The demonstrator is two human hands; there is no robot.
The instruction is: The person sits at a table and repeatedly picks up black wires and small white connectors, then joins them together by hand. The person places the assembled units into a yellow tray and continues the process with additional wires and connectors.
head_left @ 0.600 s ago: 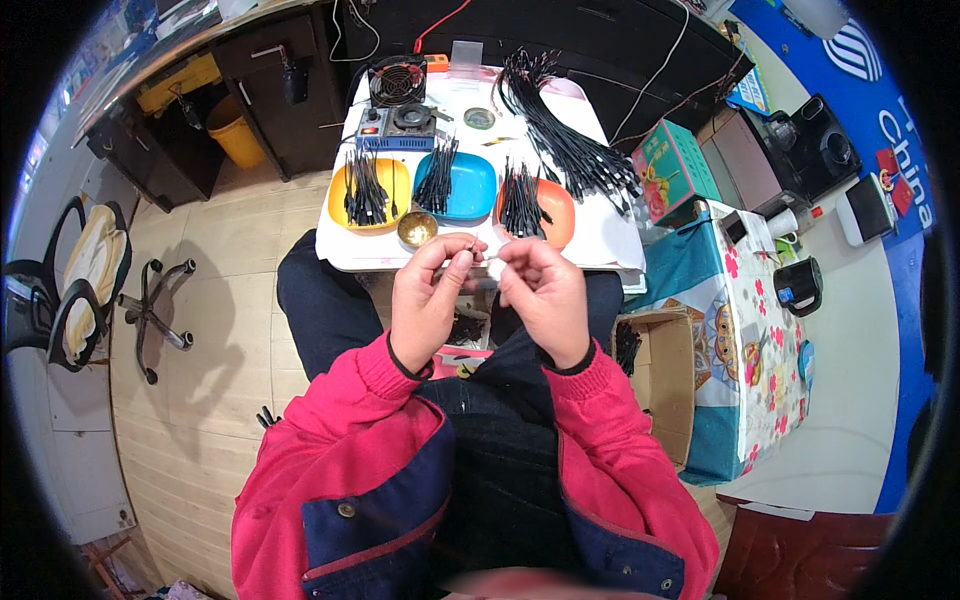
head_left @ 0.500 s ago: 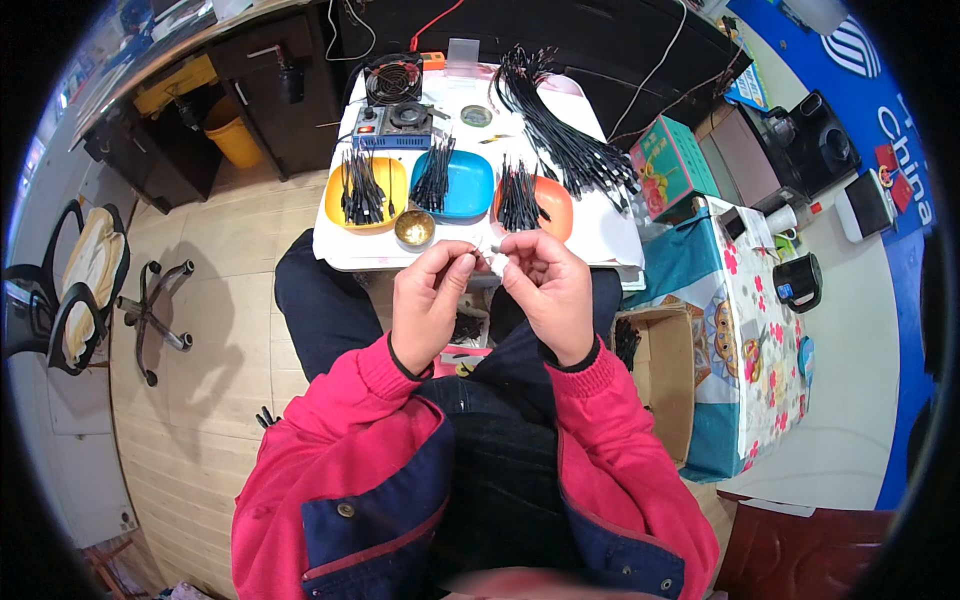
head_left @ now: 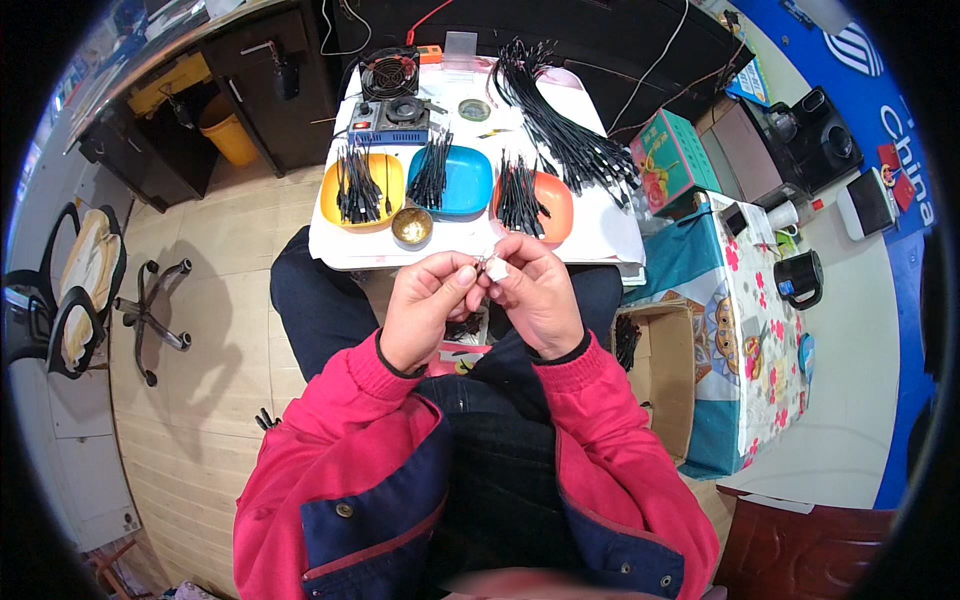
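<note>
My left hand (head_left: 424,312) and my right hand (head_left: 545,303) meet in front of the table's near edge, thumbs and forefingers pinched. Between the right fingertips is a small crumpled-looking white piece (head_left: 497,268), whose kind I cannot make out. What the left fingertips pinch is too small and covered to name. Just beyond the hands stands a small brass-coloured bowl (head_left: 412,228). Behind it, short black cables lie bundled in a yellow tray (head_left: 395,178), a blue tray (head_left: 472,182) and an orange tray (head_left: 560,212).
At the back of the white table (head_left: 610,235) are a small heating pot unit (head_left: 388,124) and a black fan (head_left: 390,76). A long bundle of black cables (head_left: 560,125) lies at the far right. Beside my right leg stands an open cardboard box (head_left: 668,375); a swivel chair (head_left: 85,275) is at left.
Both hands have drawn slightly closer together, so the fingertips now nearly touch. The white piece has shifted a little with the right fingers. Trays and cables stay put.
</note>
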